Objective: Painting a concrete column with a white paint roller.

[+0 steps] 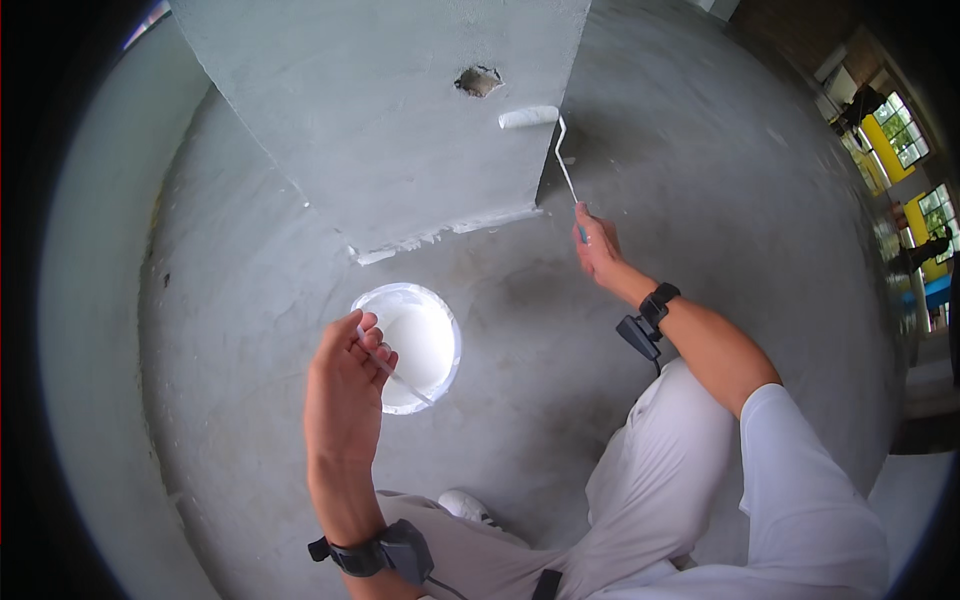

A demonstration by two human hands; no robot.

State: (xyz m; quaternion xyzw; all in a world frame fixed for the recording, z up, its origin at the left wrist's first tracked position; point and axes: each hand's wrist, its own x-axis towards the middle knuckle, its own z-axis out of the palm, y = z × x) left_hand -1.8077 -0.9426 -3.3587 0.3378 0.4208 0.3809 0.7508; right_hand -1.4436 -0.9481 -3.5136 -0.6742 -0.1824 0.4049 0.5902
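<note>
My right hand [598,244] grips the handle of a small paint roller, whose white sleeve [529,117] lies against the pillar [375,112] near its right edge, just below a rough hole [478,81]. A round bucket of white paint [412,341] stands on the floor below the pillar's foot. Over its left side is my left hand [364,349], its fingers closed on the bucket's thin wire-like handle [405,383], which slants down to the right across the rim. White paint [450,229] lies in a ragged strip along the pillar's bottom edge.
Grey concrete floor [525,315] surrounds the pillar and bucket. A wall [90,300] curves along the left. My bent knee [660,442] and one white shoe [463,506] are close to the bucket. Windows [900,127] and yellow panels show at the far right.
</note>
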